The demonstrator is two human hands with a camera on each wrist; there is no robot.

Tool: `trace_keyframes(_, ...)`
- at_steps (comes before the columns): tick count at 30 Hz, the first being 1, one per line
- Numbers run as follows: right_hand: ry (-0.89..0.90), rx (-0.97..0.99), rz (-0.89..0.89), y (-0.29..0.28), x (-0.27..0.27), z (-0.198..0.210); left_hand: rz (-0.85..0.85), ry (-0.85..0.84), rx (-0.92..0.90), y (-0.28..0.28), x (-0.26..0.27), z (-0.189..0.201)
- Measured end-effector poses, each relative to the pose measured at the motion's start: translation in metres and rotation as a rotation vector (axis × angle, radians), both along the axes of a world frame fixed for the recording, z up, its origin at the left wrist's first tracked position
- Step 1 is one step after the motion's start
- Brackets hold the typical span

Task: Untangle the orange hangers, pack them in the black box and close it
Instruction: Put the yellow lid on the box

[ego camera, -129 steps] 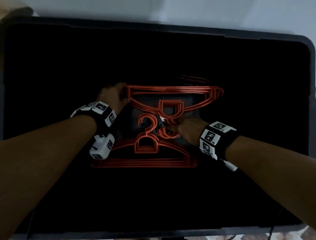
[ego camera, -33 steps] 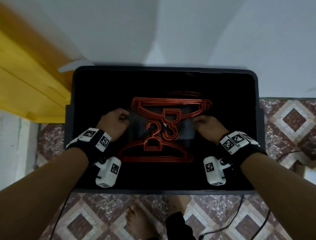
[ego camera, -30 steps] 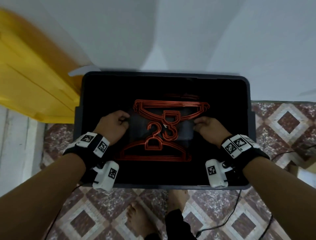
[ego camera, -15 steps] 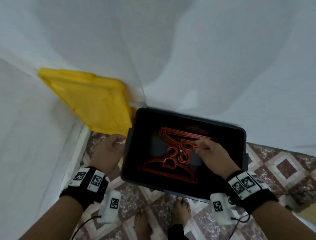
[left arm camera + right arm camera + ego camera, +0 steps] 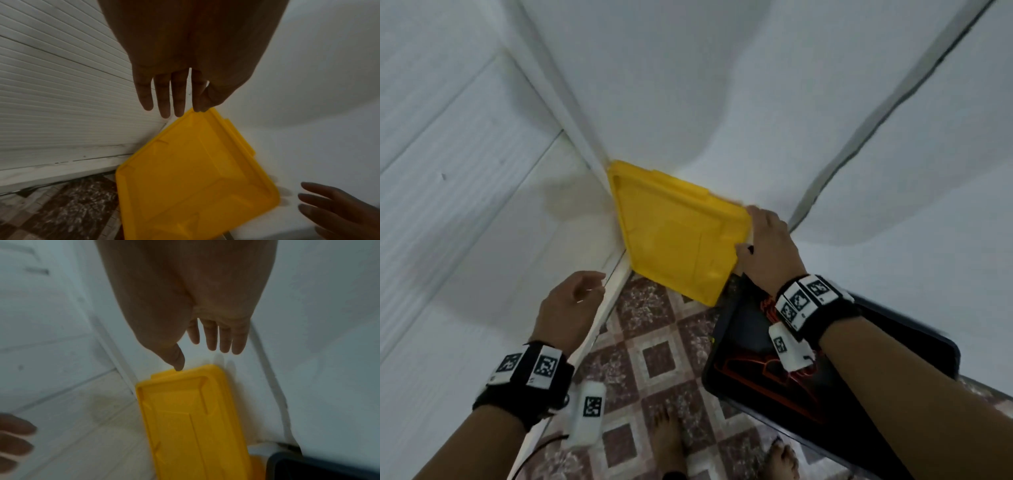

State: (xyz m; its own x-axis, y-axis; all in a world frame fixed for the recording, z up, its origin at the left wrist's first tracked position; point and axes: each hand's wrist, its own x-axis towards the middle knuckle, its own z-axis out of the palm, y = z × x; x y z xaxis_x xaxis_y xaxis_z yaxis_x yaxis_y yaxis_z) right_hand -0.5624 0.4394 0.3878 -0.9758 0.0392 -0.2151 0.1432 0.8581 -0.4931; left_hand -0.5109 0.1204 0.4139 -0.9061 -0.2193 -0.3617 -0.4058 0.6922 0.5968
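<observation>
We can read no brand or wording anywhere; the only printed marks are black-and-white square codes on the white blocks strapped to both black wristbands [image 5: 812, 310].

Our right hand [image 5: 765, 247] has a released grip: both wrist views show its fingers [image 5: 225, 339] straight and spread, with nothing held. In the head view it sits at the right edge of the yellow lid [image 5: 678, 243], the thumb against the lid's side; whether the fingers actually touch the plastic we cannot tell, as this part is blurred. Our left hand [image 5: 570, 308] is also released, fingers [image 5: 162, 97] extended and close together, palm toward the lid's left edge but apart from it, above the white skirting strip [image 5: 599, 315].

The yellow lid stands tilted in the corner where a ribbed white wall panel [image 5: 61, 97] meets a plain white wall [image 5: 756, 102], its lower edge on the floor [image 5: 657, 356], which is tiled in brown and cream diamonds.

The black box [image 5: 736, 346] stands on the floor just right of the lid, under our right forearm, and it is open. The orange hangers [image 5: 774, 380] lie inside on its bottom, partly hidden by the arm. Our bare feet [image 5: 666, 442] stand on the tiles at the near edge, and a dark cable [image 5: 541, 445] runs down from the left wrist.
</observation>
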Motion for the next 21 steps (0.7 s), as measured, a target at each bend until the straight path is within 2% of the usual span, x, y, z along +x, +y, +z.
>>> trace_keyframes(4, -0.044, 0.241, 0.015, -0.032, -0.036, -0.021, 0.072, -0.039, 0.027, -0.037, -0.004, -0.013)
trace_keyframes(6, -0.05, 0.322, -0.012, -0.043, -0.042, -0.026, 0.101, -0.052, 0.059, -0.049, -0.004, -0.02)
trace_keyframes(8, -0.08, 0.34, 0.058, -0.054, -0.042, -0.029, 0.104, -0.071, 0.088, -0.055, -0.001, -0.025)
trace_keyframes(10, -0.136, 0.223, 0.11, -0.064, -0.037, -0.029, 0.097, -0.109, 0.11, -0.058, 0.003, -0.031)
trace_keyframes(14, -0.117, 0.024, 0.026, -0.073, -0.007, -0.006, 0.122, -0.194, 0.184, -0.055, 0.012, -0.043)
trace_keyframes(18, -0.067, -0.148, -0.083, -0.061, 0.045, 0.049, 0.201, -0.289, 0.243, -0.045, 0.02, -0.044)
trace_keyframes(21, -0.002, -0.202, -0.165, -0.038, 0.096, 0.098, 0.292, -0.303, 0.272, -0.04, 0.021, -0.048)
